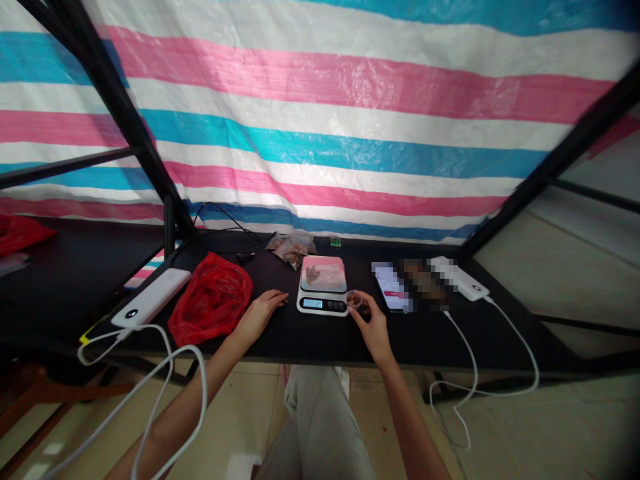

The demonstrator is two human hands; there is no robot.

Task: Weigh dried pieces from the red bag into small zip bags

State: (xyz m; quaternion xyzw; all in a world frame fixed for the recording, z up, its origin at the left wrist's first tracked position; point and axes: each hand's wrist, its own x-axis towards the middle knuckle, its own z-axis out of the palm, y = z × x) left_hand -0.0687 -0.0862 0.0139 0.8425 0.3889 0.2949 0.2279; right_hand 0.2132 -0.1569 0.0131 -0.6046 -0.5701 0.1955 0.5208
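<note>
In my right hand (371,325), closed at the rim, is a small clear plastic cup (354,299) with brown bits in it. The cup is beside the right front corner of a white kitchen scale (323,305). On the scale's pan lies a clear zip bag (326,275) with brown pieces at its left side; the lit display's digits are too small to read surely. My left hand (263,312) rests on the black table left of the scale, its fingers stretched toward it. A tiny brownish spot near those fingertips is too small to make out.
Several filled zip bags (294,249) lie behind the scale, near a small green item (335,242). A crumpled red plastic bag (213,300) and a white power bank (151,298) are at left. At right lie a phone (391,287) and another white power bank (467,283), with trailing cables.
</note>
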